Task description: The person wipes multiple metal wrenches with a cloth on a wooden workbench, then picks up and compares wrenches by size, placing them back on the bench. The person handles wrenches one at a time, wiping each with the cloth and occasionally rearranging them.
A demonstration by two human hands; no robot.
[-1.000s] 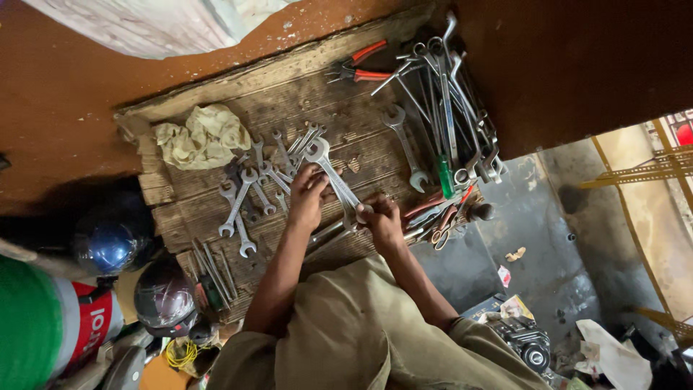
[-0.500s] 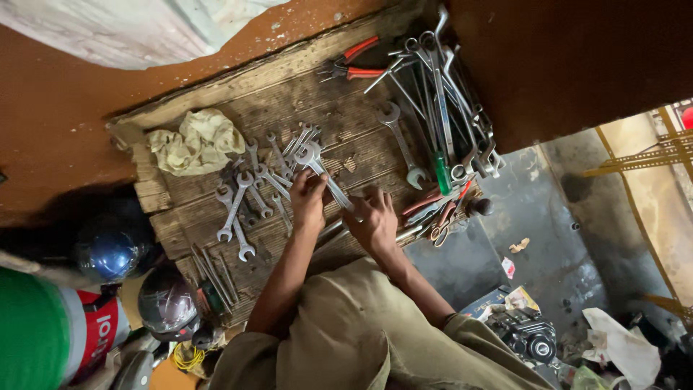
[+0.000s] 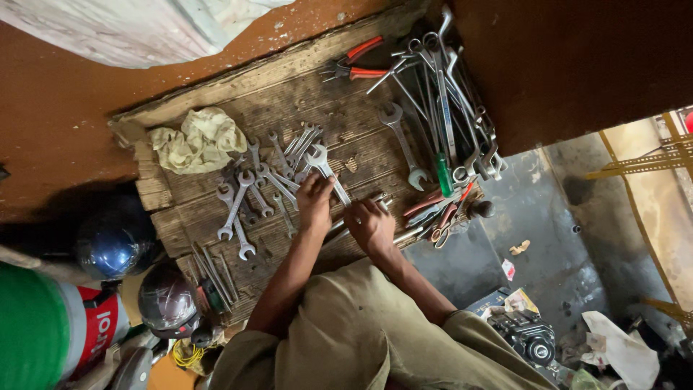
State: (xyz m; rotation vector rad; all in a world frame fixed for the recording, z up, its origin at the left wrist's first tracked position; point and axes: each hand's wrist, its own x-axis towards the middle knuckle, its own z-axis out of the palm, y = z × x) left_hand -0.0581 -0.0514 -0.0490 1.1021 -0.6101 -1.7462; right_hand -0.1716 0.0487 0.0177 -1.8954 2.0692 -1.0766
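My left hand grips the shank of an open-ended steel wrench lying on a worn wooden board. Its jaw points away from me. My right hand is just to the right, fingers curled over a long steel tool that lies across the board near its front edge. Several loose wrenches are spread out to the left of my left hand. A larger wrench lies alone to the right.
A heap of long wrenches and red-handled pliers fills the board's far right. A green-handled screwdriver, a crumpled rag, two helmets and a green and red container lie around. Grey floor is littered.
My right hand spread its fingers half a second ago and has now closed down on the long tool. My left hand stayed on the wrench, shifting slightly.
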